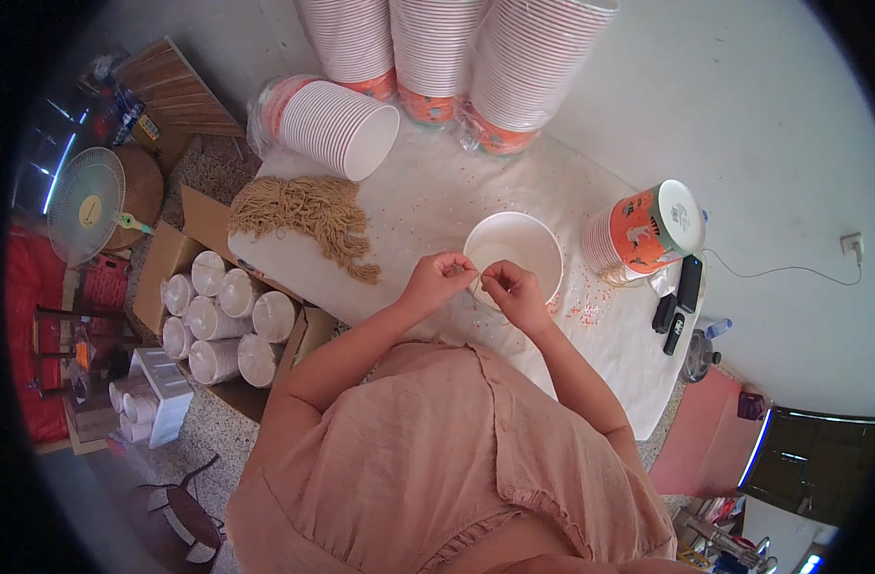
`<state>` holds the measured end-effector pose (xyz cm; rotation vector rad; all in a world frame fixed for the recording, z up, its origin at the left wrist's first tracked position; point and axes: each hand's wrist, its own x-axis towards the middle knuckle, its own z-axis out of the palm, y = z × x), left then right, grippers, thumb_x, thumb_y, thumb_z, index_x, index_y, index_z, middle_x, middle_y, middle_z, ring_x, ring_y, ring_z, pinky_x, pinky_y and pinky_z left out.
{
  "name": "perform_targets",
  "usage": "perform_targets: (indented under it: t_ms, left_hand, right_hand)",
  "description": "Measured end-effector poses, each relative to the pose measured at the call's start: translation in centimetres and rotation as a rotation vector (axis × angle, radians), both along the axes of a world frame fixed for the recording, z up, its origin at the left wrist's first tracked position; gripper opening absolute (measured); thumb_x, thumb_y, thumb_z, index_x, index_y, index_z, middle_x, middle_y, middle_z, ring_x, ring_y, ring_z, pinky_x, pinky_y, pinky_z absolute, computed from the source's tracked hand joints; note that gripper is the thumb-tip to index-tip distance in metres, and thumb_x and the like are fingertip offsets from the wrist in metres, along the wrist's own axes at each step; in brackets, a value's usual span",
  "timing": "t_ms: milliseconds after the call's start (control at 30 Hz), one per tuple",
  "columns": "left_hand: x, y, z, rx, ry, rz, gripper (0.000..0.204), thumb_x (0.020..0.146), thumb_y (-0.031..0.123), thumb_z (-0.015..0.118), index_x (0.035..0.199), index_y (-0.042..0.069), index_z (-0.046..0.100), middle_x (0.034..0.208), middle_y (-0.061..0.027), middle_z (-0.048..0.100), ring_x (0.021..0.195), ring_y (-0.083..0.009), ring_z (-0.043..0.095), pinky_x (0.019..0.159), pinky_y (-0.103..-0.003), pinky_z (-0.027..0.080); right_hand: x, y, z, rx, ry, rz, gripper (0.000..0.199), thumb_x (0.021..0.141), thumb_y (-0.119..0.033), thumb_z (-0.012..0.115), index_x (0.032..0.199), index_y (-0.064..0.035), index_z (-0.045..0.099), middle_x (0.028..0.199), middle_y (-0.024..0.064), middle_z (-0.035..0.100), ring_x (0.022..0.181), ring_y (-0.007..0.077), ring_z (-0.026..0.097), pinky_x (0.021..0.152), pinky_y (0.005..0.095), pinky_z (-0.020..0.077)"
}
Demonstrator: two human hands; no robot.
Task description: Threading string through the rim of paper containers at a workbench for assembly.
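My left hand [438, 284] and my right hand [516, 293] meet over the near rim of a white paper bucket [541, 241]. Thumb and fingertips are pinched on both sides, with a thin string [477, 281] faintly visible between them. Its ends are too fine to follow. Left of the bucket lies a loose bundle of tan strings [308, 215]. Small reddish bits [588, 311] are scattered on the cloth by the bucket.
Tall stacks of paper buckets [437, 57] stand at the back, beside a tipped stack [337, 124]. An upside-down orange stack [638, 230] is at right, near black devices [688, 283]. A cardboard box [194, 234] of wrapped white cups [213, 316] sits left of the table.
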<state>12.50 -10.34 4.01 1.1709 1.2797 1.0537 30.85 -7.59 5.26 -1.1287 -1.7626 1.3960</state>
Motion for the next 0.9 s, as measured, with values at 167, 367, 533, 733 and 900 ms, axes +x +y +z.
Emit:
perform_targets:
  t_ms: [167,367,533,733,900]
  left_hand:
    - [-0.2,-0.1,-0.3,-0.021,-0.025,-0.018,0.010,0.084,0.013,0.067,0.088,0.004,0.065,0.069,0.0076,0.054,0.061,-0.0014,0.044,0.055,-0.019,0.037]
    - [-0.8,-0.1,0.7,-0.014,0.051,-0.092,0.010,0.084,0.014,0.067,0.088,0.005,0.065,0.067,0.0092,0.050,0.061,-0.0016,0.041,0.055,-0.019,0.035]
    - [-1.3,-0.2,1.0,0.000,0.074,-0.125,0.010,0.085,0.015,0.066,0.087,0.005,0.065,0.066,0.0095,0.048,0.060,-0.0015,0.040,0.054,-0.020,0.034]
    - [-1.0,-0.6,1.6,-0.012,0.049,-0.141,0.010,0.085,0.015,0.066,0.086,0.005,0.065,0.066,0.0098,0.049,0.061,-0.0013,0.040,0.055,-0.020,0.034]
    - [-1.4,-0.3,0.8,-0.074,-0.001,-0.176,0.010,0.086,0.014,0.065,0.087,0.004,0.064,0.070,0.0091,0.052,0.063,-0.0011,0.043,0.055,-0.020,0.037]
  right_hand:
    - [0.2,0.0,0.6,-0.011,-0.001,0.001,0.006,0.086,-0.004,0.061,0.088,0.0017,0.060,0.075,0.0028,0.061,0.067,0.0067,0.054,0.059,0.0231,0.0454]
    - [0.6,0.0,0.6,0.077,-0.001,0.036,0.004,0.086,-0.002,0.060,0.087,0.0011,0.059,0.074,0.0037,0.059,0.065,0.0080,0.052,0.057,0.0241,0.0437]
    - [0.7,-0.2,1.3,0.171,-0.022,0.043,0.002,0.085,0.000,0.059,0.086,0.0000,0.059,0.074,0.0068,0.058,0.064,0.0119,0.053,0.056,0.0262,0.0435]
    - [1.0,-0.5,1.7,0.221,-0.083,0.043,0.001,0.085,0.001,0.058,0.085,0.0002,0.058,0.074,0.0070,0.058,0.065,0.0123,0.053,0.057,0.0262,0.0431]
    - [1.1,-0.3,1.5,0.086,0.034,0.019,0.001,0.086,0.001,0.058,0.087,0.0004,0.058,0.075,0.0042,0.059,0.067,0.0093,0.053,0.058,0.0251,0.0433]
